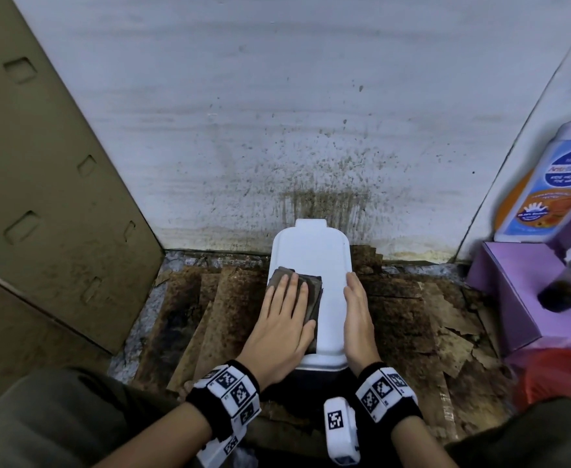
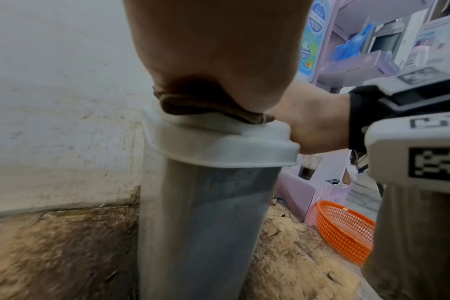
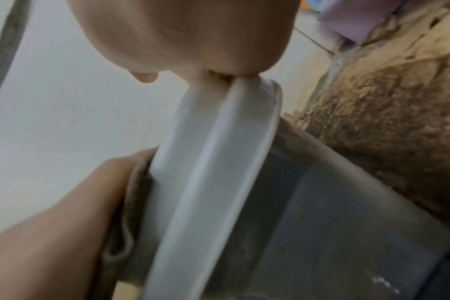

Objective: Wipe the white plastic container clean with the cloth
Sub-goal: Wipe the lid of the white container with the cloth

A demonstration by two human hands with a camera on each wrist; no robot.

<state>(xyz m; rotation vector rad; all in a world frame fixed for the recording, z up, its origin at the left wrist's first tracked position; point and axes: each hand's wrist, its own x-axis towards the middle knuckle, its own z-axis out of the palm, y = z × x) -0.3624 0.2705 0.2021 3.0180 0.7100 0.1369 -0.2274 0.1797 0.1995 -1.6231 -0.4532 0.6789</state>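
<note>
A tall white plastic container (image 1: 314,255) with a white lid (image 2: 219,142) stands on the dirty floor against the wall; its grey translucent body (image 2: 206,223) shows in the wrist views. A folded brown cloth (image 1: 306,288) lies on the left half of the lid. My left hand (image 1: 284,319) lies flat on the cloth with straight fingers, pressing it down. My right hand (image 1: 358,315) rests with straight fingers along the lid's right edge (image 3: 219,162), steadying the container. The cloth's edge (image 2: 208,109) shows under my left palm.
Stained brown cardboard sheets (image 1: 209,315) cover the floor around the container. The white wall (image 1: 277,130) behind is spattered with dirt. An olive panel (image 1: 41,197) leans at left. Purple boxes (image 1: 520,292), a printed white bottle (image 1: 554,184) and an orange basket (image 2: 344,229) crowd the right.
</note>
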